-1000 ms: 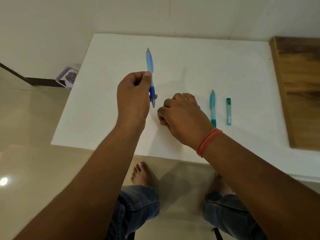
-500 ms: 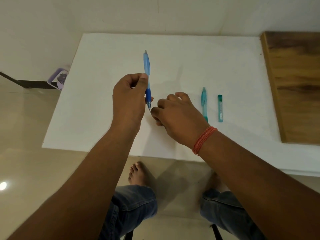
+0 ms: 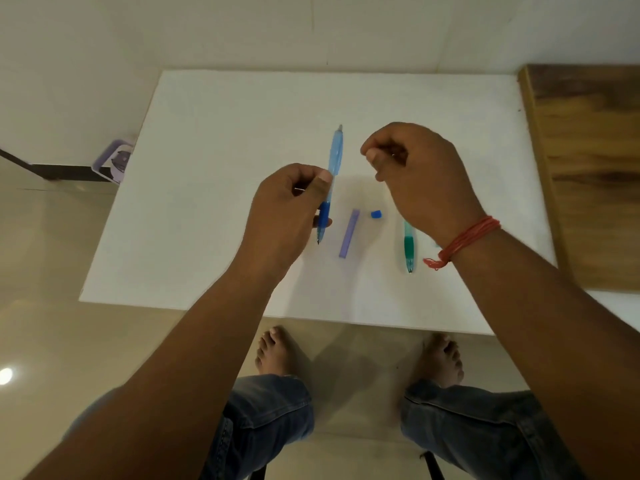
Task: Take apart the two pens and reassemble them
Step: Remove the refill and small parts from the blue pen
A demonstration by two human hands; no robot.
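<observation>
- The left hand [image 3: 287, 206], just left of the frame's centre, holds the blue pen [image 3: 330, 178] above the white table [image 3: 214, 161]; thumb and curled fingers pinch the barrel just above its dark blue grip.
- The pen runs nearly straight up the frame, its pale blue end toward the top and its dark tip pointing down toward the near edge (the tip pokes out below the fingers).
- The right hand [image 3: 419, 174], right of centre and higher in the frame, is raised off the table with its fingers curled in and the thumb tucked against the fingertips. A small glint shows between them, but I cannot tell what it is or whether anything is pinched there.
- A red thread [image 3: 467, 239] is wound round the right wrist, with a loose end hanging at the lower left.
- Between the two hands, flat on the table, lie a purple tube [image 3: 349, 233], slightly tilted, and just to its upper right a small blue cap [image 3: 376, 214]; the two are apart.
- The green pen [image 3: 409, 244] lies on the table below the right hand, tip toward the near edge, its upper end hidden by the hand.
- A wooden board [image 3: 588, 161] adjoins the table at the right edge of the frame.
- At the bottom, bare feet and jeans show beneath the near table edge.
</observation>
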